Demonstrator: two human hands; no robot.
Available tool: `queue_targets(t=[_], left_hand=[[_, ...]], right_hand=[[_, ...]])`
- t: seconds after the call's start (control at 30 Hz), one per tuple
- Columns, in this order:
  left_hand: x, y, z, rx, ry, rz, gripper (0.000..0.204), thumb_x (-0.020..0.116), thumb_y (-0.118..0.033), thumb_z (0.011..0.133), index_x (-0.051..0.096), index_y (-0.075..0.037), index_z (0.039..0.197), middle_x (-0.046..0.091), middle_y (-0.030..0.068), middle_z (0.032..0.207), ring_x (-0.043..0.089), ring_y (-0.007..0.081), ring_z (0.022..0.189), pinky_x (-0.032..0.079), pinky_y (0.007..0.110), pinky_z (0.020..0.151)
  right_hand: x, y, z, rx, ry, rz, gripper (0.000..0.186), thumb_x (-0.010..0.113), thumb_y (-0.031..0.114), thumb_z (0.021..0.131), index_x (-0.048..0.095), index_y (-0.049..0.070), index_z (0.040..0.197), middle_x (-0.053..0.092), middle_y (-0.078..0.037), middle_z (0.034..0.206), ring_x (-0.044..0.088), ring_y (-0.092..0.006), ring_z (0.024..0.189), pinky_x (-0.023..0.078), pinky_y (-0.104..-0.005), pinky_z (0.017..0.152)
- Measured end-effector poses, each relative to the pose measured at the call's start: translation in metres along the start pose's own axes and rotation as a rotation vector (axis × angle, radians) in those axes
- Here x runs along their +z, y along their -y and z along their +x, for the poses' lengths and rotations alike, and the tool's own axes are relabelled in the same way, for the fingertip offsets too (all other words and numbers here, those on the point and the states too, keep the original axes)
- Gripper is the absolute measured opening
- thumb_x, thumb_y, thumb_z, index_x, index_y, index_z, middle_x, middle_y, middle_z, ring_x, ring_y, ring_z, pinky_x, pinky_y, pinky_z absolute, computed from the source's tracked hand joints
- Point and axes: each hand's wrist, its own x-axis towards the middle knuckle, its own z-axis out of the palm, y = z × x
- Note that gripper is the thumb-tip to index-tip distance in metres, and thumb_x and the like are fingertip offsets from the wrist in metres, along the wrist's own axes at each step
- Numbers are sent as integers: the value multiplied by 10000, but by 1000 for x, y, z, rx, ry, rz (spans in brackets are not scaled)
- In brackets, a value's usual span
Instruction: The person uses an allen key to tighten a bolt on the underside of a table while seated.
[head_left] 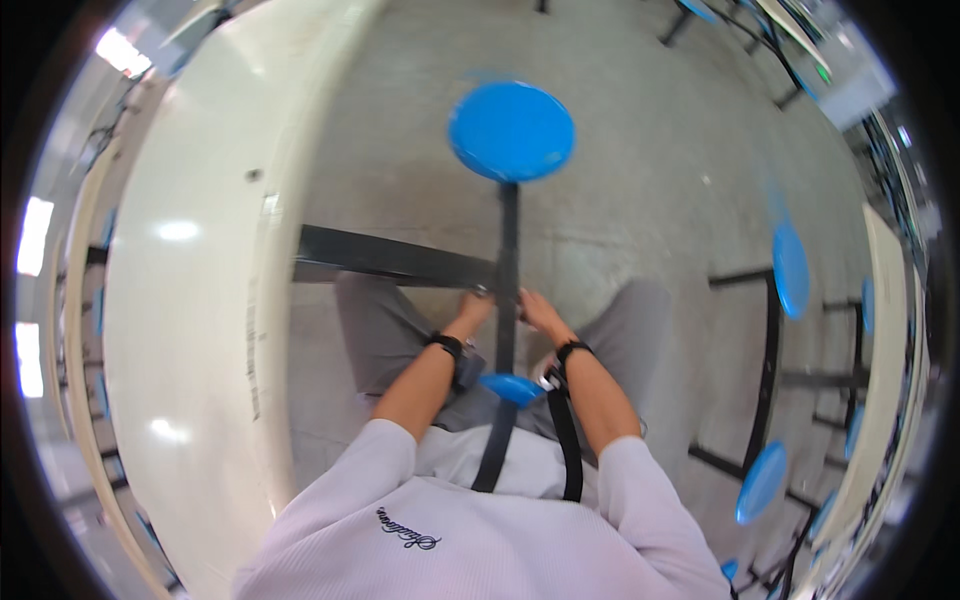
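I am sitting astride a small blue stool seat [512,388], looking down between my grey-trousered knees. A black metal bar [509,235] runs forward from under me to a round blue stool seat [511,131]. My left hand [474,306] curls around the bar where a crossbar [390,257] joins it. On the other side of the bar, my right hand [538,311] touches it with its fingertips; its grip is too small to make out. Both wrists wear black bands. A black strap [570,440] hangs down my white shirt.
A long cream table [200,300] curves along my left. To the right stand more blue stool seats [790,268] [761,481] on black frames beside another cream table [886,350]. The floor is grey concrete.
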Motion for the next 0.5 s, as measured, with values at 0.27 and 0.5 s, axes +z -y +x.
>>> queue_targets(t=[0.27, 0.5], left_hand=[[-25, -48, -37, -160, -66, -114, 364, 560, -355, 816, 627, 2, 794, 621, 166, 700, 606, 299, 671, 453, 386, 625], [-77, -146, -100, 495, -101, 99, 331, 517, -314, 856, 593, -19, 726, 571, 151, 628, 566, 319, 615, 420, 396, 576]], right_hand=[[-3, 19, -6, 75, -12, 99, 579, 303, 482, 916, 532, -44, 995, 595, -137, 646, 537, -173, 515, 404, -280, 411], [-10, 16, -2, 80, -41, 105, 556, 314, 456, 919, 540, -50, 954, 600, -142, 637, 523, -182, 470, 395, -282, 403]])
